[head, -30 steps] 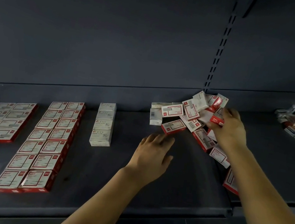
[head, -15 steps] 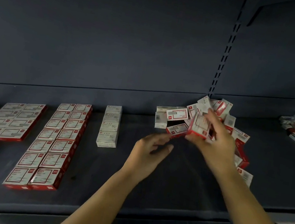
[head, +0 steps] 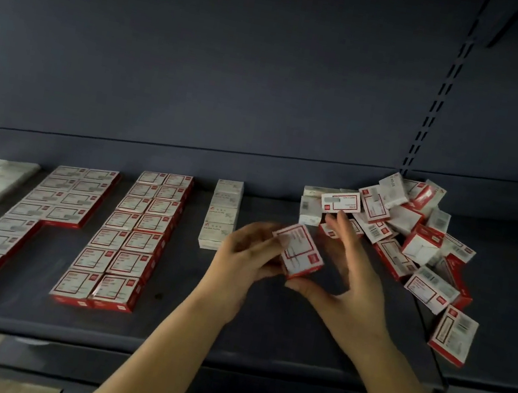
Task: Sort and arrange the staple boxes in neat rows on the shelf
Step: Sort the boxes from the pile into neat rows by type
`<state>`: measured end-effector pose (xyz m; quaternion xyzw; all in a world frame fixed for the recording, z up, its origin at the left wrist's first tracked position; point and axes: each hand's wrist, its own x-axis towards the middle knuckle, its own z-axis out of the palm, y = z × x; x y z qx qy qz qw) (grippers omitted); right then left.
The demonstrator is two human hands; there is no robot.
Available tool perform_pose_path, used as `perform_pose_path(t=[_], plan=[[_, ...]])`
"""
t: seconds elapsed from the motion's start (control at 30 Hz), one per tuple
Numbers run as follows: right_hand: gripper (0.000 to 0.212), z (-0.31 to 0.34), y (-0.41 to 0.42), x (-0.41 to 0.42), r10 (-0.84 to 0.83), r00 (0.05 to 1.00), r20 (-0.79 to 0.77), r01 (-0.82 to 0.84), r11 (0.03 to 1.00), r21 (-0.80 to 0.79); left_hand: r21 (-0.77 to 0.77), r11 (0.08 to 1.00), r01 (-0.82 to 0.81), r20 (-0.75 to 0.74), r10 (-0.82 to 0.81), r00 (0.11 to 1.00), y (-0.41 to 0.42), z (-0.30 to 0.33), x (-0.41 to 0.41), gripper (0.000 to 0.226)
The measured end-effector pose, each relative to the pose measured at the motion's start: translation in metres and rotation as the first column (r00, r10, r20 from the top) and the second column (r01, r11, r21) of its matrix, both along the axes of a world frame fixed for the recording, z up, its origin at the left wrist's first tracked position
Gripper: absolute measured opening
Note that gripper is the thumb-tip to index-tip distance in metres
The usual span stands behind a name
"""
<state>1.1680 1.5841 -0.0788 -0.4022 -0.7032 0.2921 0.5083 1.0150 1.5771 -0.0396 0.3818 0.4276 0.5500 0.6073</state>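
Above the shelf (head: 260, 344), your hands, left (head: 240, 261) and right (head: 345, 279), pinch one staple box (head: 298, 251); a fumbled handover drops it.

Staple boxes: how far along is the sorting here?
Done: two double rows of red-edged boxes and a short white row lie neat on the shelf. In hand: both hands hold one box. Left: the jumbled pile at the right.
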Motion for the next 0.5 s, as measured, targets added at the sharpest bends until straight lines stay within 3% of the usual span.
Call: perform_pose_path(t=[0.17,0.5], plan=[[0.069,-0.005,0.001,-0.006,-0.086,0.988,-0.127,0.091,0.995,0.034,0.067,0.997,-0.027,0.017,0.026,1.0,-0.015,-0.006,-0.013,0.05],[0.057,-0.001,-0.004,-0.032,-0.012,1.0,0.011,0.012,1.0,0.009,0.076,0.995,-0.065,-0.021,0.067,0.998,-0.034,-0.016,-0.04,0.043]])
